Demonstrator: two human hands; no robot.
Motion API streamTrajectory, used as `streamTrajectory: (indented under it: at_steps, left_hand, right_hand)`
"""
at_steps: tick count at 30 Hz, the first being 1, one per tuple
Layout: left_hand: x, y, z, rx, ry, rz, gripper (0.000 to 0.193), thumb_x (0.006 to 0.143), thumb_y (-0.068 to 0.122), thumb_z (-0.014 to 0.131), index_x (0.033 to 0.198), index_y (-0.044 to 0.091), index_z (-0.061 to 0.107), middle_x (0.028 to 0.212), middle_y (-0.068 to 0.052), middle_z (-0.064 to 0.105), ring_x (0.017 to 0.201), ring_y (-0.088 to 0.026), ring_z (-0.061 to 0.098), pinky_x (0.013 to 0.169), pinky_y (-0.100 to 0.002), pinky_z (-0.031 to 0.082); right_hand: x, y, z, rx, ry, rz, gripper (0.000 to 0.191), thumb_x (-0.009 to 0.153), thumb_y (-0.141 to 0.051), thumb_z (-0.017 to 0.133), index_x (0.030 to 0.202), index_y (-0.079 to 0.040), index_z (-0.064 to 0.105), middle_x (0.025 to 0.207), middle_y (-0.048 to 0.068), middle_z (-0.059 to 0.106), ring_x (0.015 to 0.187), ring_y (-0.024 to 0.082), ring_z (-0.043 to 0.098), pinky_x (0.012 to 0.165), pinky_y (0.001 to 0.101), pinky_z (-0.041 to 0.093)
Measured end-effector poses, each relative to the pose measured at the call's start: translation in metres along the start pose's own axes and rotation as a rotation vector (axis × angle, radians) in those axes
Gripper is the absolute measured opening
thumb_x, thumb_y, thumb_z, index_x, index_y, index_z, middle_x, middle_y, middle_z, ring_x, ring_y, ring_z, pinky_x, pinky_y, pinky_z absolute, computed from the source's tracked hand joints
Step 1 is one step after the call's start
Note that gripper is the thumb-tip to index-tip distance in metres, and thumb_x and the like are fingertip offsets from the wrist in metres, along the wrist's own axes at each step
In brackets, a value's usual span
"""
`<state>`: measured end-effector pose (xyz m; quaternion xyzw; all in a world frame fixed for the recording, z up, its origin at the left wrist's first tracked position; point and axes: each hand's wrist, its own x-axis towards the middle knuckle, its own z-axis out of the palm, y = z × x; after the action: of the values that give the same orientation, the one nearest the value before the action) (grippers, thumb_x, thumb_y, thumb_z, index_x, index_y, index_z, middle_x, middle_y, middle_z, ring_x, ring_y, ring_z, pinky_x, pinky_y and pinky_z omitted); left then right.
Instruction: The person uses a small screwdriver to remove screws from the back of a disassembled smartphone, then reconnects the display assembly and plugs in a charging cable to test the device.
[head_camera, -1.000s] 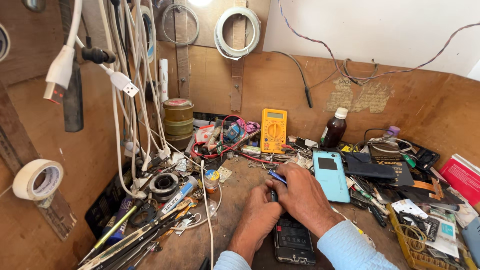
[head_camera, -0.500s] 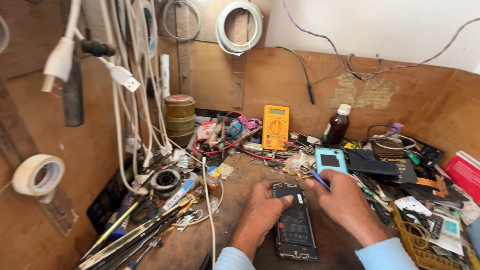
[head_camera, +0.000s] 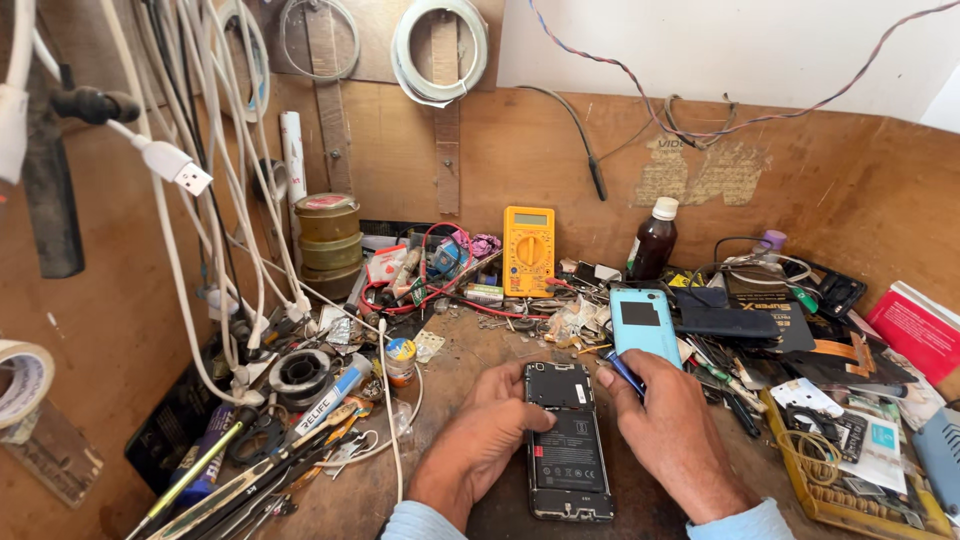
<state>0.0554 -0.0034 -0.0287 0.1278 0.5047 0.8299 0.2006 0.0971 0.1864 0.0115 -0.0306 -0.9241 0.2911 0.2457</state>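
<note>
Left hand (head_camera: 480, 440) beside opened phone (head_camera: 568, 445)

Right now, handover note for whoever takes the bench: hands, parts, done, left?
Left hand: steadying the opened phone by its left edge, thumb on it.
Right hand: pinching a blue-handled tool near the phone's top right corner.
Phone lies flat on the wooden bench, back off, battery exposed. Light blue back cover rests just beyond it.
Done: back cover removed.
Left: internals appear in place; cover not refitted.
</note>
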Motion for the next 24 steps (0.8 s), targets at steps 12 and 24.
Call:
streamTrajectory:
  at_steps: [12,24]
  left_hand:
    - [-0.006,0.002,0.002,-0.049,0.008,-0.036,0.065,0.077,-0.014,0.054,0.141,-0.004,0.048,0.120,-0.012,0.068,0.111,-0.021,0.067,0.098,-0.035,0.052]
    - [-0.010,0.008,0.008,-0.086,0.057,-0.054,0.068,0.079,-0.013,0.058,0.143,0.001,0.041,0.120,-0.014,0.071,0.101,-0.023,0.071,0.084,-0.038,0.060]
  right_hand:
    - [-0.007,-0.015,-0.004,0.068,0.019,0.070,0.025,0.090,-0.028,0.069,0.087,-0.003,0.068,0.065,0.017,0.068,0.054,0.027,0.062,0.055,0.0427,0.048]
    - [-0.015,-0.014,-0.012,0.176,0.442,-0.182,0.031,0.106,-0.032,0.061,0.101,-0.006,0.077,0.078,0.009,0.062,0.067,0.017,0.057,0.061,0.0327,0.046]
